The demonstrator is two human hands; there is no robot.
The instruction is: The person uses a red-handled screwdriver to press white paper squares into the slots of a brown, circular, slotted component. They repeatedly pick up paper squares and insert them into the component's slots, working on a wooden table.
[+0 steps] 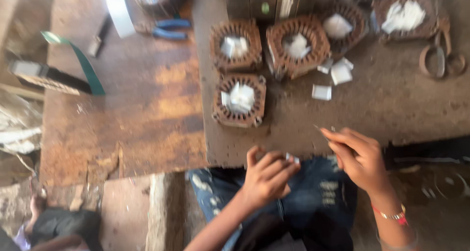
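The small white folded paper slip (292,158) sits pinched in the left hand (267,177) at the near edge of the worn brown surface (391,109). The right hand (360,158) pinches a thin sliver, too blurred to identify. Keep both grips firm; the rusty slotted round metal core (239,100) lies just beyond.

Worn grey-brown workbench (391,109), right and centre of frame. On it: five rusty slotted stator cores (239,100) stuffed with white paper, loose white paper pieces (321,92), rusty scissors (440,55) upper right.

Adjoining wooden table (137,114), left: blue-handled pliers (169,29), green strip (81,60).
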